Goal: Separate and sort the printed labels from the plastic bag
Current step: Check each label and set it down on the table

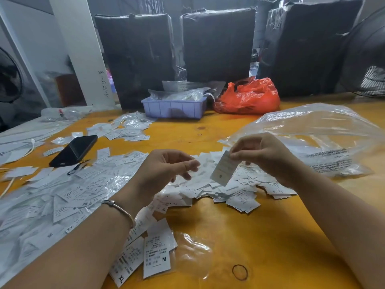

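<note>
My right hand pinches one small printed label by its top edge and holds it above a heap of white labels in the middle of the yellow table. My left hand hovers just left of that label with its fingers loosely curled, thumb and forefinger near each other, nothing visible between them. The large clear plastic bag lies open behind my right hand. More labels are spread over clear film at the left, and a few marked M and XL lie near my left forearm.
A black phone lies at the left among labels. A lilac tray and an orange plastic bag stand at the back, before black wrapped bundles. A black rubber band and a small clear bag lie near the front edge.
</note>
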Demonstrator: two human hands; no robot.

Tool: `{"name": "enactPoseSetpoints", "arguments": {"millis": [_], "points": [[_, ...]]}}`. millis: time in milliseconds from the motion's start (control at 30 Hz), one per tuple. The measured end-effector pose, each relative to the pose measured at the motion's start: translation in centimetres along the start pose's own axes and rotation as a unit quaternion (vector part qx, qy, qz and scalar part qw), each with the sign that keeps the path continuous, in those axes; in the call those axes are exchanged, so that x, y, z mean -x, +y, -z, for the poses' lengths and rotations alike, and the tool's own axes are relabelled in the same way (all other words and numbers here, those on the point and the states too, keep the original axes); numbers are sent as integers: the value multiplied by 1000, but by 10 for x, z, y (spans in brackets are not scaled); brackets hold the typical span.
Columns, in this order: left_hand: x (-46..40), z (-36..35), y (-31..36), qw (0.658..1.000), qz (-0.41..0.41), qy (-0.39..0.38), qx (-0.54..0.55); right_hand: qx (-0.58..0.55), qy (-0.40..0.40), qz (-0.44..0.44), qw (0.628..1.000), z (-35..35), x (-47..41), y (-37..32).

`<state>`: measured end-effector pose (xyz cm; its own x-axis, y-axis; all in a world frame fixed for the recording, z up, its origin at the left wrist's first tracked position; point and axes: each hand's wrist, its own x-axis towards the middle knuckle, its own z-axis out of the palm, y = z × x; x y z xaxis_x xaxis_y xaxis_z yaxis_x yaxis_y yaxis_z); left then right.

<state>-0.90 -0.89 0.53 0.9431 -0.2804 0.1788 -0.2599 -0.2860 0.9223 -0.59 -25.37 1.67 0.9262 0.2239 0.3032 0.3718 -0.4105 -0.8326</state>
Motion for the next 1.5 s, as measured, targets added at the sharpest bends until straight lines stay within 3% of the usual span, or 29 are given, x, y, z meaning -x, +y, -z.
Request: {"name": "enactPoseSetpoints", "arguments": {"millis": [133, 300, 567, 767, 867, 1133, 1500], "points": [[1, 2, 3, 996, 16, -28, 87, -145, -9, -42, 989, -2, -1, -4], [1, 1, 4, 993, 30, -32, 107, -214, -16, -39, 976, -1, 0, -8], [2, -2, 7, 991, -8, -51, 121, -107, 44, 12, 993, -7, 0, -3], [4, -5, 9, 994, -33, -44, 89, -46, -92, 23, 994, -19, 9, -18], [5, -6, 11, 995, -43, -39, 76, -14, -92, 68, 993, -26, 10, -21], [7, -7, 10, 996, -46, -75, 28, -53, -55, 65, 995, -25, 9, -20], [9, -12, 9, 990, -81, -95, -58, -9, -125, 54, 991, -24, 10, -20]]}}
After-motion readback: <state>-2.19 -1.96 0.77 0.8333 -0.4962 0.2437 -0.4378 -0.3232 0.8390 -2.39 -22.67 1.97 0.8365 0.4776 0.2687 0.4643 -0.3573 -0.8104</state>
